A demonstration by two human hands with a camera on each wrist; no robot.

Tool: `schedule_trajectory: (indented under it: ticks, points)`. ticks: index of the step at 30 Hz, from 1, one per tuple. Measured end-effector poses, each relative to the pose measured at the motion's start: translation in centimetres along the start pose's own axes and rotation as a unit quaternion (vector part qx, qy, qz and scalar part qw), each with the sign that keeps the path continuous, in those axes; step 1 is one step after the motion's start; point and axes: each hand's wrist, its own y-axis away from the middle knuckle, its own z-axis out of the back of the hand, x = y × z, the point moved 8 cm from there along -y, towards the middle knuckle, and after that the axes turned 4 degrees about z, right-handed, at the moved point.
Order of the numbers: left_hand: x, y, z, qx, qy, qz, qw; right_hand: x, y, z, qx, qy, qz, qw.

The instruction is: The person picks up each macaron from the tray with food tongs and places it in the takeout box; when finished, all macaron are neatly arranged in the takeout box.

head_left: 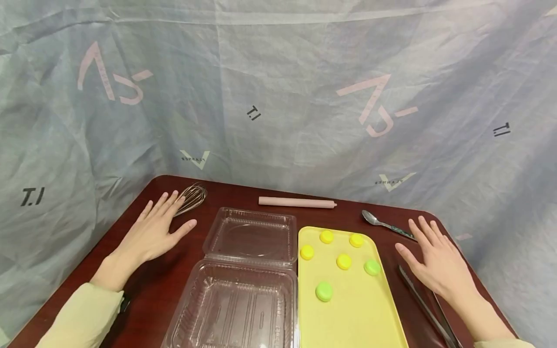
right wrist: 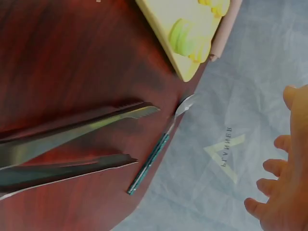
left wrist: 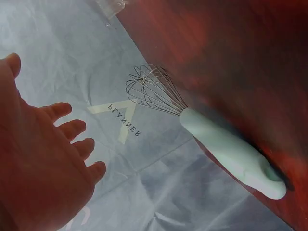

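Near the whisk [left wrist: 209, 131] at the worktop's [head_left: 161, 290] ten o'clock and the tongs [right wrist: 72, 133] at four, the left hand [head_left: 154, 232] and right hand [head_left: 439, 261] respectively are held palm-down, loosely spread, flanking an opened clear container [head_left: 250, 263] and, at its three o'clock, a yellow tray [head_left: 352, 309] dotted with four yellow macarons [head_left: 344, 261] and two green macarons [head_left: 324, 291].

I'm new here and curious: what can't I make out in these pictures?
Tongs' handle end: cut off by the head view's bottom edge and the right wrist view's left edge.
Yellow tray's near end: cut off by the head view's bottom edge.
Clear container's near end: same edge, head view.
Dark object at the left cuff: partly hidden by the sleeve, head view.
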Motion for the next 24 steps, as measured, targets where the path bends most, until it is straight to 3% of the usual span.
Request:
schedule_trajectory:
  ticks: [8, 13, 16, 20, 24]
  points:
    - [-0.7, 1.3, 0.6, -0.030, 0.052, 0.001, 0.9982, -1.2, 1.8, -0.5, -0.017, 0.003, -0.030, 0.9994]
    - [-0.6, 2.2, 0.0, -0.011, 0.118, 0.030, 0.9925, -2.3, 3.0, -1.5, 0.001, -0.012, -0.082, 0.9965]
    - [-0.6, 2.6, -0.6, 0.014, 0.174, 0.039, 0.9839, -3.1, 3.9, -2.2, 0.016, -0.019, -0.114, 0.9931]
    - [-1.0, 3.0, -1.2, 0.036, 0.247, 0.028, 0.9681, -4.3, 4.9, -3.1, 0.048, -0.021, -0.148, 0.9876]
    - [-1.1, 3.2, -2.0, 0.061, 0.295, 0.030, 0.9531, -5.5, 5.7, -3.9, 0.094, -0.024, -0.171, 0.9806]
